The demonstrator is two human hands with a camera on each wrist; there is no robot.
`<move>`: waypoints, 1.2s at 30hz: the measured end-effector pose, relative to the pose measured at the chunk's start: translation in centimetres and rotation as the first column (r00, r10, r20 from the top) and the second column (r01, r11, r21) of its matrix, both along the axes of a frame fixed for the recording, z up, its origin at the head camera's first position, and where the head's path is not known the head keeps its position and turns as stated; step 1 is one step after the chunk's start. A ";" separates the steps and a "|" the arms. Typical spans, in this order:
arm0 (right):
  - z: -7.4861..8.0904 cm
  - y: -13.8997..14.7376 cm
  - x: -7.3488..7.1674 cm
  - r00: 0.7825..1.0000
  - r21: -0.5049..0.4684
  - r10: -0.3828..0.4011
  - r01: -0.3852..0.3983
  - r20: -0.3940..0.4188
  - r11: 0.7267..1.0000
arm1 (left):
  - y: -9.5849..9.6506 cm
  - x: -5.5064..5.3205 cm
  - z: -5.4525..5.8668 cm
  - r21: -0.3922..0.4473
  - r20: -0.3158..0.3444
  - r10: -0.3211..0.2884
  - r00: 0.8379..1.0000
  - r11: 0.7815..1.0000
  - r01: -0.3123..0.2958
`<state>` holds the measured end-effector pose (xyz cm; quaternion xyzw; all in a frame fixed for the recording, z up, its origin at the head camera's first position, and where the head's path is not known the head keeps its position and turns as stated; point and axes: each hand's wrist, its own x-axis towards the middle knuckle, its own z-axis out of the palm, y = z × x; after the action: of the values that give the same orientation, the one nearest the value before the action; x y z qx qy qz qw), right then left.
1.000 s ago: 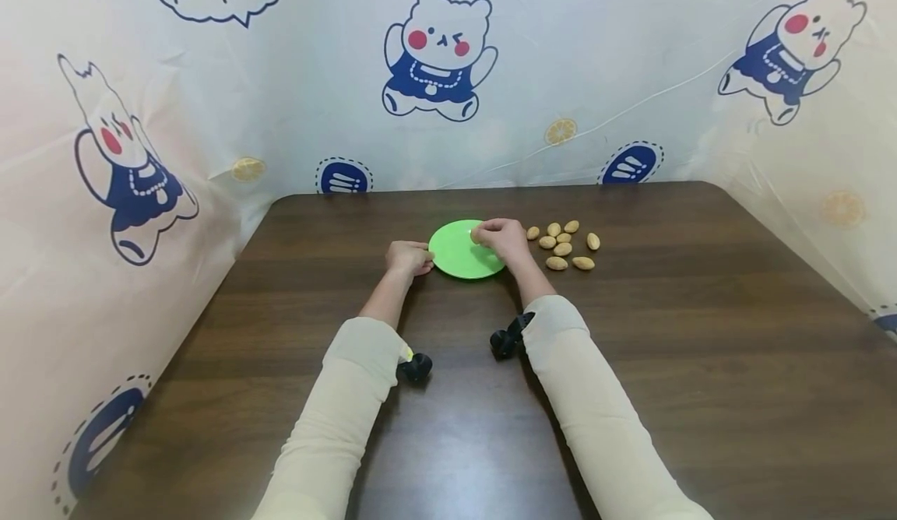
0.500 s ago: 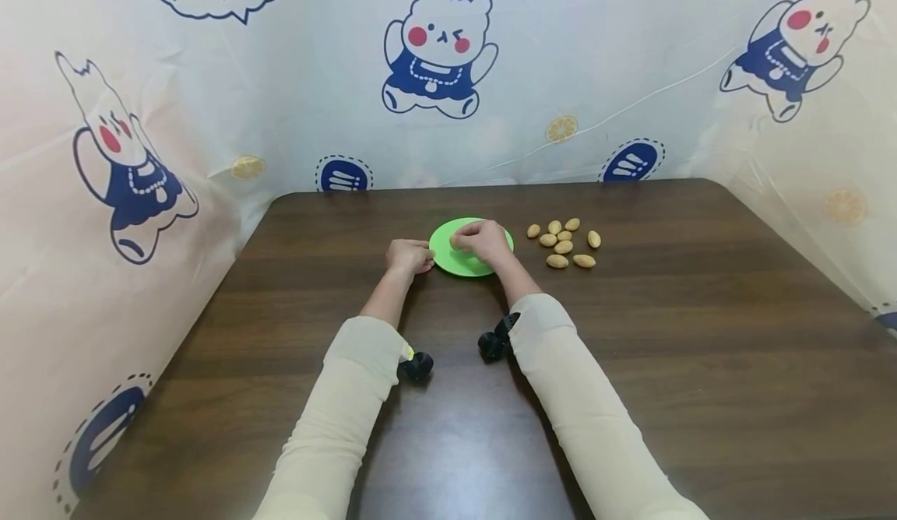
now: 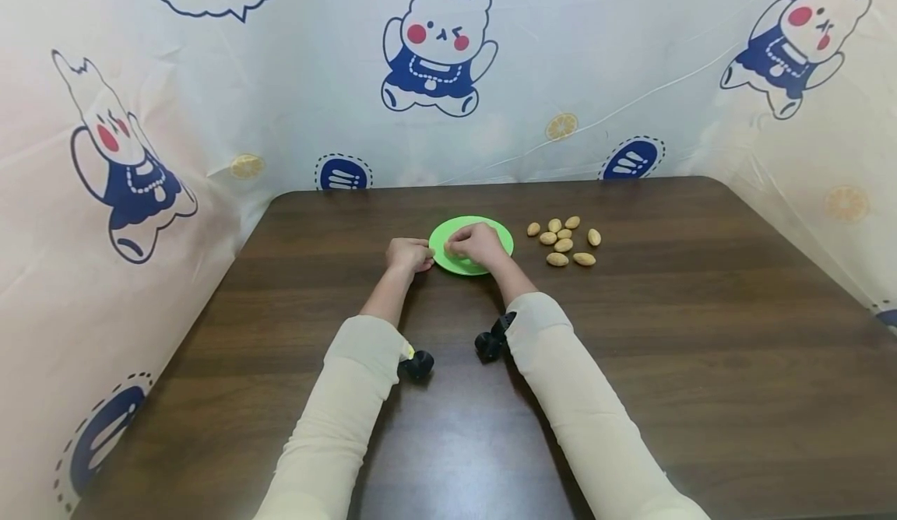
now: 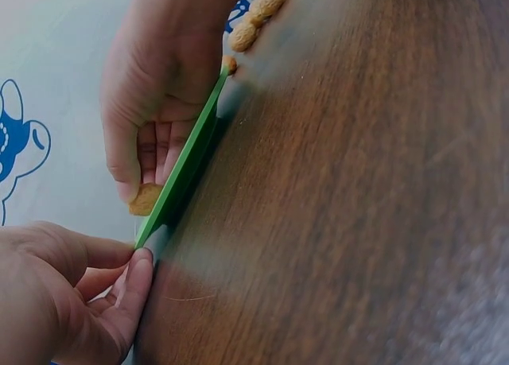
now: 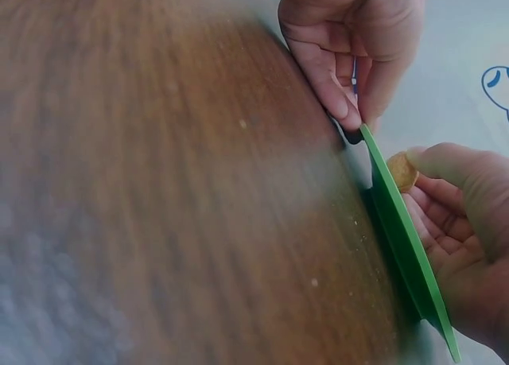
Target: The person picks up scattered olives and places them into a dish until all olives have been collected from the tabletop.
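Note:
A round green plate (image 3: 496, 232) lies on the brown table, toward its far side. My left hand (image 3: 409, 254) pinches the plate's left rim between thumb and fingers, as both wrist views show. Over the plate, my right hand (image 3: 480, 244) holds one unshelled peanut (image 4: 145, 199) at its fingertips. In the right wrist view this peanut (image 5: 403, 172) is close to the plate's surface; whether it touches is unclear. Several loose peanuts (image 3: 564, 245) lie on the table to the right of the plate. The right hand hides part of the plate's middle.
The dark wooden table (image 3: 701, 333) spreads around the plate. A pale printed sheet (image 3: 294, 76) with cartoon bears hangs behind and along the sides. Black wrist cameras (image 3: 490, 344) stick out from beneath both sleeves.
My right hand has moved left from the plate's right part toward its middle, carrying the peanut and lowering slightly. My left hand has stayed at the rim.

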<state>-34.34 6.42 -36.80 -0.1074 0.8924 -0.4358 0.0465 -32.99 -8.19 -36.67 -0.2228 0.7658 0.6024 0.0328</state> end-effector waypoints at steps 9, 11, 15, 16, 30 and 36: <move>0.3 0.1 0.2 1.000 0.043 0.010 -0.010 0.010 0.999 | 0.0 0.3 0.3 -0.005 -0.008 -0.012 1.000 1.000 0.012; 0.4 0.1 0.2 1.000 0.042 0.011 -0.011 0.019 0.999 | 0.0 0.4 0.4 -0.010 -0.007 -0.014 1.000 1.000 0.014; 0.4 0.1 0.2 0.999 0.037 0.016 -0.017 0.032 0.999 | 0.1 0.4 0.5 -0.015 -0.009 -0.017 1.000 1.000 0.017; 0.4 0.2 0.2 0.999 0.036 0.017 -0.018 0.034 0.999 | 0.1 0.4 0.5 -0.014 -0.012 -0.016 1.000 1.000 0.016; 0.4 0.5 0.3 0.999 0.016 0.012 -0.012 0.043 1.000 | 0.1 0.3 0.2 -0.037 -0.012 -0.005 1.000 0.999 0.004; 0.3 0.9 0.2 0.999 0.012 0.012 -0.012 0.043 1.000 | 0.1 0.2 0.1 -0.048 -0.003 -0.005 1.000 0.999 0.005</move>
<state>-34.10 7.29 -36.47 -0.1032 0.8931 -0.4324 0.0689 -32.79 -8.04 -36.55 -0.2208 0.7805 0.5842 0.0276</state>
